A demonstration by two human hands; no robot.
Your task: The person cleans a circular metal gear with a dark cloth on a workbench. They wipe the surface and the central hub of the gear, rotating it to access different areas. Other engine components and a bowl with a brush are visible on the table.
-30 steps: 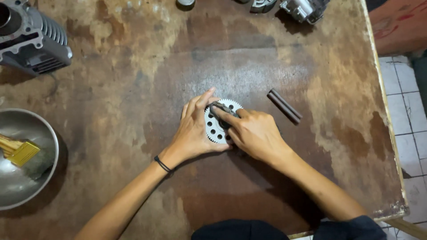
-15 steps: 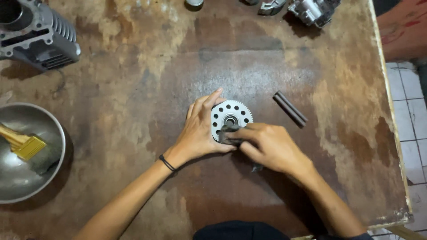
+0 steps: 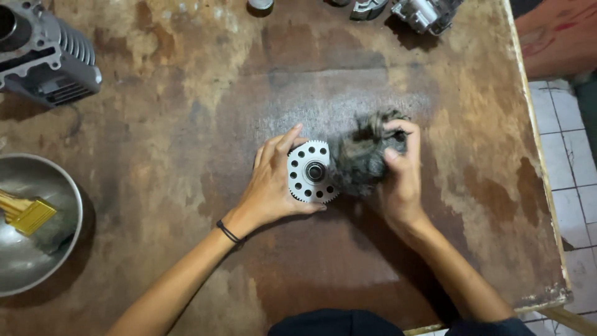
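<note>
Round silver toothed metal gear with ring of holes (image 3: 310,172), table (image 3: 186,143) centre, steadied by left hand (image 3: 272,180), grip loose on rim. Dirty grey rag (image 3: 362,158), 3 o'clock of gear, bunched in right hand (image 3: 401,174), grip closed. Engine parts cut off at 12 o'clock edge.

At the centre of the frame the left hand (image 3: 270,180) steadies a toothed gear (image 3: 309,172) flat on the worn bench (image 3: 155,155), while the right hand (image 3: 401,171) clutches a dirty rag (image 3: 360,158) just beside it.
</note>
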